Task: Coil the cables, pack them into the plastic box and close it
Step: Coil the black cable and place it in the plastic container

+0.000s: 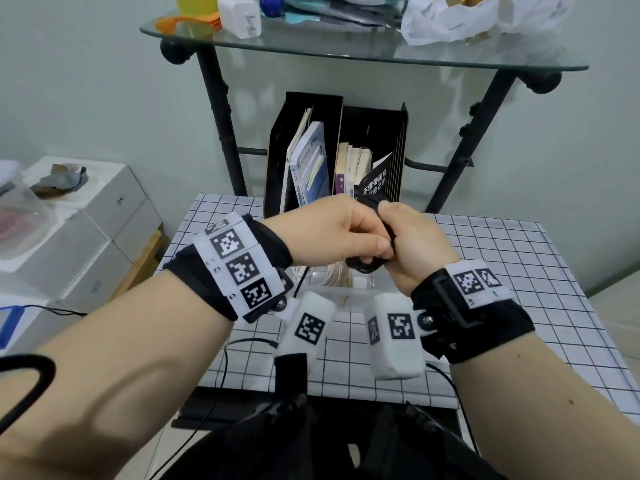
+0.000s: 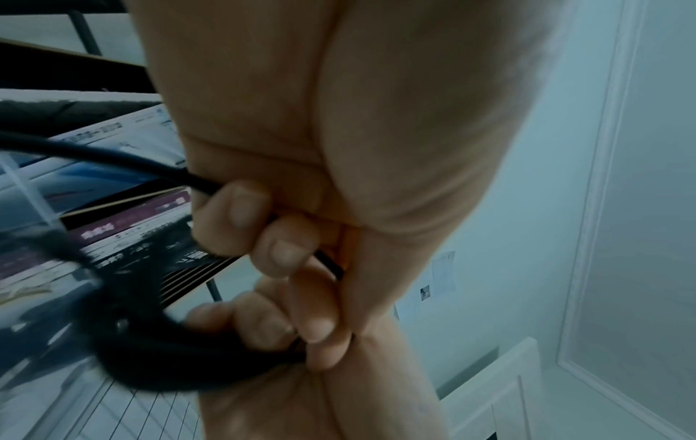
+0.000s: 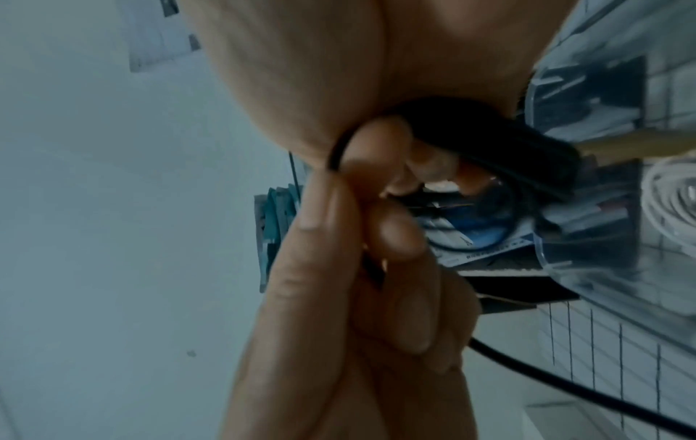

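Coiling is the step in hand: the left hand (image 1: 332, 226) has its fingers (image 2: 286, 247) curled round the black cable (image 1: 367, 265), gripping the gathered loops above the surface (image 1: 485, 271). Meeting it from the right, the right hand (image 1: 415, 244) pinches the same bundle, a strand looped over its fingertips (image 3: 376, 143). Directly below them sits the clear plastic box (image 1: 346, 289), open, with a white cable (image 3: 670, 202) already coiled inside. Next, probably, comes securing the loose end, then lowering the bundle into the box.
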A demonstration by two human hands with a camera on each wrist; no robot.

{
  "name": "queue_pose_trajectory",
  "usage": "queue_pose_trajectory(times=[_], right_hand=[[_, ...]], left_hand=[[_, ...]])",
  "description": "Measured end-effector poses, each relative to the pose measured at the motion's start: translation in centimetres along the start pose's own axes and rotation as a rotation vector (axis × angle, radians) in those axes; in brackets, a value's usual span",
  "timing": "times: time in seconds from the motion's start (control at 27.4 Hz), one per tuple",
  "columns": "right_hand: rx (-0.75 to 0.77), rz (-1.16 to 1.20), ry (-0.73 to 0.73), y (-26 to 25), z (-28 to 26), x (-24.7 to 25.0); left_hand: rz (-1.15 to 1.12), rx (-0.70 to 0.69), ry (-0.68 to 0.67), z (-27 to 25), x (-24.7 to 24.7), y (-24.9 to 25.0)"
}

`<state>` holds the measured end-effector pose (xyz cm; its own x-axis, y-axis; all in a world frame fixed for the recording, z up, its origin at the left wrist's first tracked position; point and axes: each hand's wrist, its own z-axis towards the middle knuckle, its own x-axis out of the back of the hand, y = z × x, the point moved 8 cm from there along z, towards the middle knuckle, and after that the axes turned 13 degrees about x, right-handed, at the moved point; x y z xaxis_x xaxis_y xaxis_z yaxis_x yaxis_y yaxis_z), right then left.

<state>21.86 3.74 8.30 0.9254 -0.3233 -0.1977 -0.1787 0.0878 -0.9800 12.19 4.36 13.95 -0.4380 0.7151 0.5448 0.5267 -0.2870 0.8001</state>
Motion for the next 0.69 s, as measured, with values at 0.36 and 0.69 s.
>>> queue_pose_trajectory(times=[0.36,0.69], right_hand=[[-0.177,0.14,-0.302,0.0,-2.0,-3.1],[-0.114,0.156,-0.38,-1.4,-2.3,-2.9]], left_hand=[[-0.057,-0.019,0.382,0.1,3.7,-0.3],[-0.273,0.115,0.315,0.6,4.0,-3.0]])
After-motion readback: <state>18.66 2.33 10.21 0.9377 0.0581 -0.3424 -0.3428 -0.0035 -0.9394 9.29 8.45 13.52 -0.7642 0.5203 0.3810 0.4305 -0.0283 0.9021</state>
